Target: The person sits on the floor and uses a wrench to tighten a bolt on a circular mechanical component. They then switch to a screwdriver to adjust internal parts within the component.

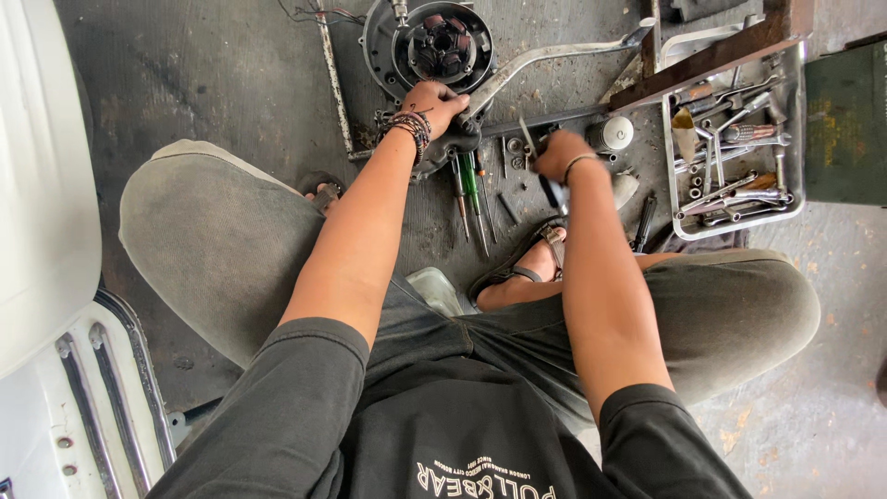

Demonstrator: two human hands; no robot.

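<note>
I sit low over a dark, greasy floor. My left hand [434,103], with beaded bracelets on the wrist, grips the edge of a grey metal engine part [455,140] lying on the floor just below a round engine cover with a copper-wound coil [442,42]. My right hand [559,152] is closed around a black-handled tool [552,191], its thin metal shaft pointing up toward the engine part. Several screwdrivers [471,189], one with a green handle, lie between my hands.
A metal tray [793,139] with several wrenches and sockets sits at the right, beside a dark green box [845,120]. A long curved metal lever [554,57] lies at the top. A white vehicle body panel [42,185] stands at the left. My sandalled foot [531,263] rests near the tools.
</note>
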